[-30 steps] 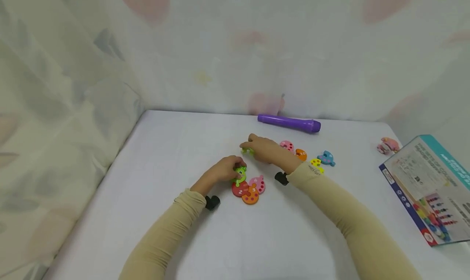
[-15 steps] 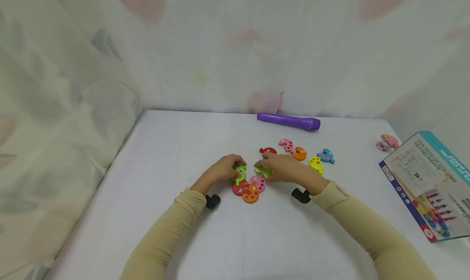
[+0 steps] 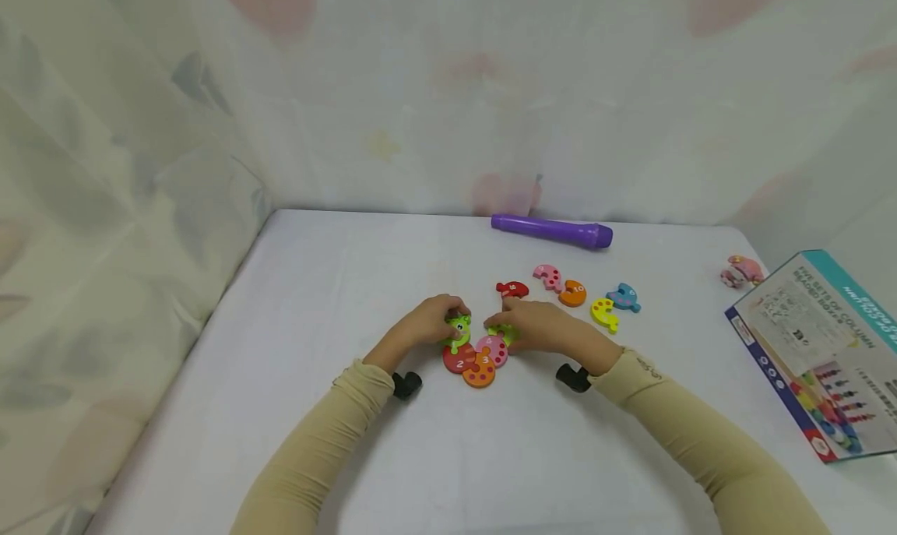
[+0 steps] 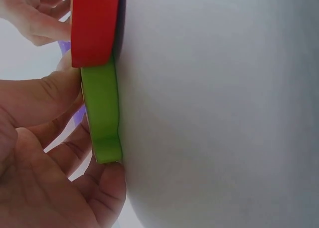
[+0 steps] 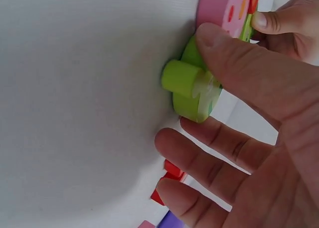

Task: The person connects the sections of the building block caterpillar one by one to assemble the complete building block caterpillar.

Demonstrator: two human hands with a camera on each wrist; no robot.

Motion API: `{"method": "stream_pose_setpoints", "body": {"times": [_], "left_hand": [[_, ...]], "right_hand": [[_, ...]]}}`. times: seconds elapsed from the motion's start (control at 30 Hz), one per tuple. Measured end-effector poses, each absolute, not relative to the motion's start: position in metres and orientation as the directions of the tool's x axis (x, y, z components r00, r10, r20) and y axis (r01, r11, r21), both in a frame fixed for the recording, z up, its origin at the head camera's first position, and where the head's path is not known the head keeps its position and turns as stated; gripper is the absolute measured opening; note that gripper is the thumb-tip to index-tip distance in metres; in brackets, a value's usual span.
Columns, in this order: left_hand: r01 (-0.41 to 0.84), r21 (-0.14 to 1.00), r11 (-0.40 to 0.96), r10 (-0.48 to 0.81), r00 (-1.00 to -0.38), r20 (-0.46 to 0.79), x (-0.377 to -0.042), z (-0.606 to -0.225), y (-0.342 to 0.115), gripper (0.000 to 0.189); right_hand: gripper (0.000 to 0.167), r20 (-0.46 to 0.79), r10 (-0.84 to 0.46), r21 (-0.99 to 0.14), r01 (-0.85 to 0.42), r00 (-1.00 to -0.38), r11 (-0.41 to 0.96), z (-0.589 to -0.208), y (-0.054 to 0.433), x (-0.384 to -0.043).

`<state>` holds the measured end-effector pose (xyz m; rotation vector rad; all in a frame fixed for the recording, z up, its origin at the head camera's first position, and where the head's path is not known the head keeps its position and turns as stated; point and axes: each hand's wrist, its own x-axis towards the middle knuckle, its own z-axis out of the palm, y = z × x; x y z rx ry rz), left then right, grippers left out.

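The puzzle chain (image 3: 480,366) runs left to right, bowing near; the left hand (image 3: 423,323) pinches its green head (image 3: 460,329), the right hand (image 3: 546,327) a green piece (image 5: 189,96) (red section (image 3: 458,360) reads "2").

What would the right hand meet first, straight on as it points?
Past its own green piece, the right hand would likely meet the green face piece the left hand holds; depth unclear.

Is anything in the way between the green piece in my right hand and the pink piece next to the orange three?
No other piece visibly stands between the green piece and the pink piece. Only the thumb of your right hand partly hides the spot between them, so I can't tell if they're joined.
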<state>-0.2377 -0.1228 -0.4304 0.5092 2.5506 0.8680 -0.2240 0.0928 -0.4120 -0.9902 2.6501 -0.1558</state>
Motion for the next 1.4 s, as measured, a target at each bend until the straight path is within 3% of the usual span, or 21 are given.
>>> {"method": "stream_pose_setpoints", "body": {"times": [0.23,0.57,0.8,1.07,1.2,1.4], "left_hand": [[0.196,0.641,0.742,0.452,-0.853,-0.262,-0.237,-0.434,-0.120,0.031],[0.150,0.638,0.755,0.401,-0.876,-0.269,-0.233,-0.437,-0.127,0.032],[0.156,0.636,0.755,0.405,-0.875,-0.266,-0.235,-0.438,-0.125,0.031],[0.155,0.639,0.753,0.406,-0.874,-0.267,-0.239,-0.435,-0.126,0.030],[0.157,0.639,0.753,0.411,-0.870,-0.271,-0.242,-0.434,-0.126,0.031],[0.180,0.630,0.755,0.431,-0.861,-0.270,-0.244,-0.437,-0.124,0.032]], "right_hand": [[0.059,-0.270,-0.621,-0.223,-0.580,-0.736,0.784,-0.412,0.105,-0.220],[0.051,-0.111,-0.486,-0.282,-0.441,-0.867,0.852,-0.396,0.153,-0.241],[0.048,-0.096,-0.335,-0.345,-0.284,-0.938,0.894,-0.401,0.190,-0.266],[0.049,-0.182,-0.206,-0.267,-0.153,-0.961,0.952,-0.403,0.248,-0.265],[0.052,-0.249,-0.214,-0.317,-0.129,-0.945,0.939,-0.404,0.264,-0.258],[0.068,-0.277,-0.140,-0.295,-0.055,-0.951,0.954,-0.410,0.267,-0.253]]}}
